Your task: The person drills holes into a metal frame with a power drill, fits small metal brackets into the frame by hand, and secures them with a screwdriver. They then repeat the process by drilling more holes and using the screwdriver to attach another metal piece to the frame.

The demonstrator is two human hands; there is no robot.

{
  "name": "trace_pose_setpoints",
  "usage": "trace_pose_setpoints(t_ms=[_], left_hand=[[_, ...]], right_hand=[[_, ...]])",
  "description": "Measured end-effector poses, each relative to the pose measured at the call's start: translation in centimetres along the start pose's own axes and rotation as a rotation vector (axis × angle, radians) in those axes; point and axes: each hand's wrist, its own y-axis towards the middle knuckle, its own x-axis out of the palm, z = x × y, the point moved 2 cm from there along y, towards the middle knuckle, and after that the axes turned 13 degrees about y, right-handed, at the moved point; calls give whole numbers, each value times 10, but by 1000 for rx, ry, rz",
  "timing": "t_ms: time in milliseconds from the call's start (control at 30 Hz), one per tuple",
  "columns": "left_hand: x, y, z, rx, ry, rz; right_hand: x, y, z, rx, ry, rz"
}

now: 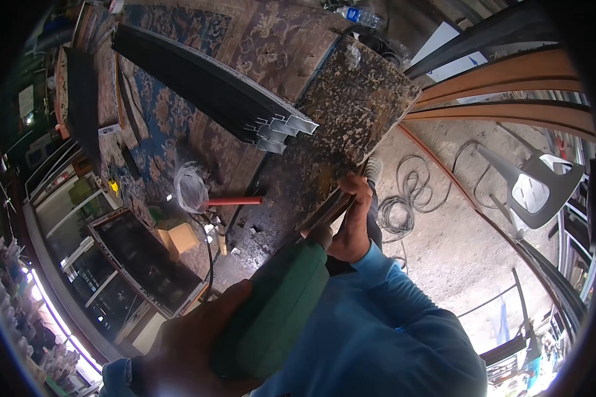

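Grey chair [563, 192] at right; cable [397, 215] coiled on pale floor [463, 264]; water bottle [363, 16] at top.

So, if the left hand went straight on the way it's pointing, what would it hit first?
Following the green tool in the left hand, probably the right hand or the dark strip it grips. Both look close to the tool's nose; one view leaves depth unclear.

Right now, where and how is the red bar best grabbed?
Grip the red bar by its bare stretch towards the free end, probably from above with fingers across it. It is straight, slim and uncovered there; the other end meets the crumpled plastic bag, which could slip or bunch.
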Motion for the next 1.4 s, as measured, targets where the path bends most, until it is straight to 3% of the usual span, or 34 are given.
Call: trace_pose_setpoints(t_ms=[400, 500, 600, 700, 800, 900, 1100, 1133, 1233, 1267, 1367, 1400], left_hand=[[4, -1, 2, 34, 93, 75], [-1, 1, 7, 59, 288, -109], [0, -7, -2, 195, 323, 2], [-2, -12, -11, 153, 300, -16], [7, -4, -18, -61, -245, 133], [-15, 6, -1, -128, -165, -63], [6, -9, 14, 181, 513, -171], [14, -9, 6, 254, 463, -62], [14, -12, -12, 244, 472, -104], [10, -6, -11, 296, 429, 11], [1, 1, -16, 26, 54, -95], [0, 1, -15, 41, -16, -50]], right_hand=[[-3, 1, -5, 14, -12, 8], [-3, 2, -3, 33, 43, 12], [-1, -1, -3, 40, 73, 12], [-2, 4, -4, 33, 54, 11], [1, 2, -2, 24, 64, 17], [-1, 2, -3, 29, 26, 20], [0, 1, 2, 24, 60, 32], [-1, 1, 2, 25, 64, 36], [-2, 4, -2, 18, 42, 10], [-1, 5, -3, 10, 38, 14], [0, 4, -3, 0, 38, 32], [0, 3, 0, 1, 46, 40]])
